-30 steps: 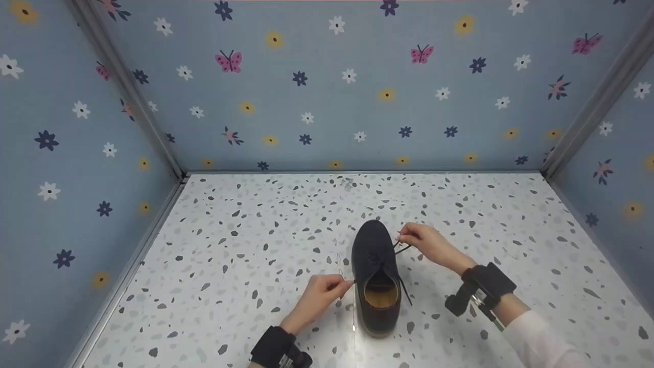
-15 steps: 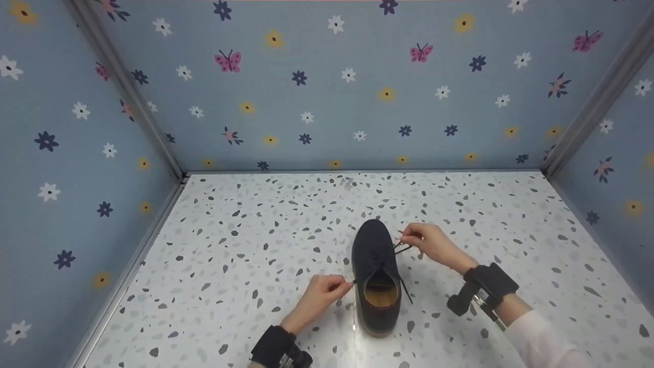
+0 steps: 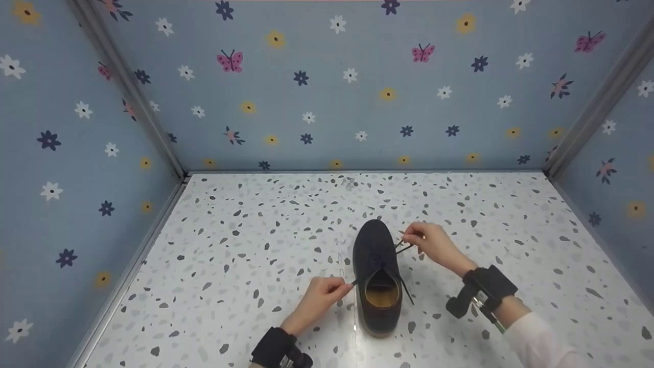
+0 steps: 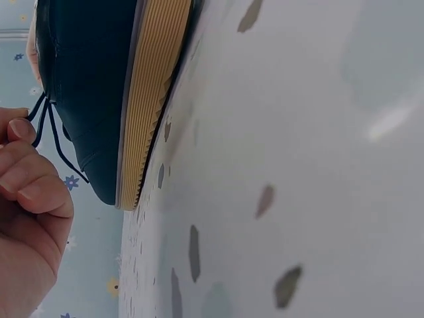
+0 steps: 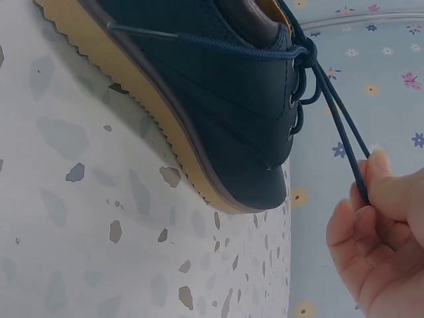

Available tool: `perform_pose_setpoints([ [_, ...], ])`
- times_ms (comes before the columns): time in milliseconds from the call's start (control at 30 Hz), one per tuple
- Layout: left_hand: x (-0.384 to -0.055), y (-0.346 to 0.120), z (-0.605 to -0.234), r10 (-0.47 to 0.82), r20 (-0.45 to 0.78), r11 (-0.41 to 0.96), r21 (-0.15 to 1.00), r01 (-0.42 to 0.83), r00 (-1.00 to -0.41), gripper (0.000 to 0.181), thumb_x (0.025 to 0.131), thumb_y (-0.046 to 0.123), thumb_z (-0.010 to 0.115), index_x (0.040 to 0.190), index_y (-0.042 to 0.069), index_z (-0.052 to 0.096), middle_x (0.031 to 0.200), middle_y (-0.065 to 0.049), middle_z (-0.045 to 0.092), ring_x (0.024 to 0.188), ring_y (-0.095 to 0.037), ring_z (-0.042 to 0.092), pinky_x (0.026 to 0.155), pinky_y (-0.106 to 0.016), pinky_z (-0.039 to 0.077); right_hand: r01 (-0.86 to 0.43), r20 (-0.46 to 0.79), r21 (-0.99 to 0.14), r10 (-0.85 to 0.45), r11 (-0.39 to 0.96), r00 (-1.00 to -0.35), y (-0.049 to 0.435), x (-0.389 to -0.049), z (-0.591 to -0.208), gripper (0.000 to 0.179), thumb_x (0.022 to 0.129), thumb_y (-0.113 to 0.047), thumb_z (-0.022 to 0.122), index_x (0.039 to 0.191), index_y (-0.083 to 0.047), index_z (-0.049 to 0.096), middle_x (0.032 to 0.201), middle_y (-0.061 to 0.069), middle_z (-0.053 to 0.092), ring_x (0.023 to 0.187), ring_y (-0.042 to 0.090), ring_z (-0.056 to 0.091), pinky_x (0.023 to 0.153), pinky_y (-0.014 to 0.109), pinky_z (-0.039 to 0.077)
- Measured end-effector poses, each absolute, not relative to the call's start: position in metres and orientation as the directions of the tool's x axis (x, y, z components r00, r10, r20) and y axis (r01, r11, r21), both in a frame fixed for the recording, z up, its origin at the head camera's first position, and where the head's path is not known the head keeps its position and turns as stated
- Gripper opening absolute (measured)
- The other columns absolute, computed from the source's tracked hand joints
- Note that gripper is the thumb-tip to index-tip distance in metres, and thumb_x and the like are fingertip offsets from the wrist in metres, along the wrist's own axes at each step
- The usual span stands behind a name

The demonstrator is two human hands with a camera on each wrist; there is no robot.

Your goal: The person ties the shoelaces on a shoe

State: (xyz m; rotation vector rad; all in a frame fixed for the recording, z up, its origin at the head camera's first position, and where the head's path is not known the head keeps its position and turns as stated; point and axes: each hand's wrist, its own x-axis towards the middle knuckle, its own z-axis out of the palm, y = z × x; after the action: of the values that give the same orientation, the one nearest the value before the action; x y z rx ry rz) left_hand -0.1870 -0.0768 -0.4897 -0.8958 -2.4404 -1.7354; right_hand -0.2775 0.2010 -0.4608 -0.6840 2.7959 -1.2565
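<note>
A dark navy lace-up shoe (image 3: 374, 237) with a ribbed tan sole (image 4: 154, 86) stands upright on the table, toe pointing away. Left of its opening, my left hand (image 3: 318, 299) pinches a shoelace between thumb and fingertip. My right hand (image 3: 431, 245), out to the right of the laces, pinches a drawn-out lace loop (image 5: 339, 126) by its far end. Both strands of that loop run back to a knot (image 5: 307, 54) over the shoe's tongue. One loose lace end (image 5: 232, 46) with a tip hangs down the shoe's right side.
The speckled white table (image 3: 245, 230) is closed in by flower-patterned blue panels (image 3: 327, 92) at the back and both sides. Metal strips edge the panels. Each wrist wears a black camera strap (image 3: 490, 286).
The right hand has shifted very slightly to the right with its lace loop. Left hand and shoe stay nearly where they were.
</note>
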Motion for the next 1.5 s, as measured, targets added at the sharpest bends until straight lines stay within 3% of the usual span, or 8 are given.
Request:
perform_pose_setpoints([
  [167,-0.187,-0.077,-0.49,0.437,0.337,0.211,0.863,0.459,-0.834,0.03,0.088,0.001,0.056,0.06,-0.005,0.05,0.051,-0.011,0.043,0.047,-0.003,0.031,0.047,-0.016,0.024,-0.38,0.194,-0.718,-0.357,0.584,-0.914,0.202,-0.278,-0.462,0.008,0.086,-0.008,0.061,0.08,-0.003,0.061,0.072,0.003,0.055,0.052,0.015,0.052,0.047,0.033,0.047],
  [400,-0.186,-0.077,-0.487,0.433,0.309,0.238,0.867,0.438,-0.847,0.029,0.087,0.0,0.056,0.059,-0.005,0.05,0.052,-0.013,0.045,0.048,-0.002,0.031,0.047,-0.016,0.024,-0.35,0.194,-0.751,-0.319,0.56,-0.928,0.203,-0.278,-0.465,0.007,0.086,-0.003,0.06,0.08,-0.001,0.061,0.073,0.002,0.054,0.061,0.028,0.057,0.053,0.039,0.049],
  [633,-0.184,-0.078,-0.484,0.419,0.29,0.247,0.876,0.415,-0.861,0.029,0.086,-0.001,0.057,0.058,0.0,0.052,0.053,-0.017,0.049,0.047,-0.002,0.032,0.047,-0.016,0.025,-0.338,0.198,-0.754,-0.297,0.563,-0.934,0.204,-0.278,-0.467,0.006,0.085,-0.002,0.06,0.079,-0.001,0.061,0.072,0.003,0.054,0.059,0.023,0.057,0.053,0.039,0.05],
  [1000,-0.181,-0.081,-0.482,0.405,0.312,0.258,0.863,0.434,-0.86,0.033,0.086,-0.003,0.057,0.055,-0.001,0.043,0.049,0.003,0.034,0.046,-0.002,0.027,0.046,-0.017,0.022,-0.303,0.178,-0.749,-0.261,0.59,-0.949,0.208,-0.275,-0.466,0.007,0.085,-0.002,0.06,0.078,-0.002,0.06,0.074,0.009,0.056,0.065,0.032,0.059,0.057,0.036,0.05],
  [1500,-0.18,-0.084,-0.483,0.391,0.334,0.253,0.857,0.449,-0.858,0.033,0.085,-0.004,0.057,0.055,0.0,0.043,0.05,0.005,0.032,0.046,-0.002,0.026,0.046,-0.017,0.022,-0.255,0.131,-0.772,-0.246,0.583,-0.96,0.211,-0.274,-0.468,0.007,0.086,-0.002,0.06,0.079,-0.001,0.06,0.076,0.007,0.057,0.07,0.032,0.06,0.058,0.03,0.05],
])
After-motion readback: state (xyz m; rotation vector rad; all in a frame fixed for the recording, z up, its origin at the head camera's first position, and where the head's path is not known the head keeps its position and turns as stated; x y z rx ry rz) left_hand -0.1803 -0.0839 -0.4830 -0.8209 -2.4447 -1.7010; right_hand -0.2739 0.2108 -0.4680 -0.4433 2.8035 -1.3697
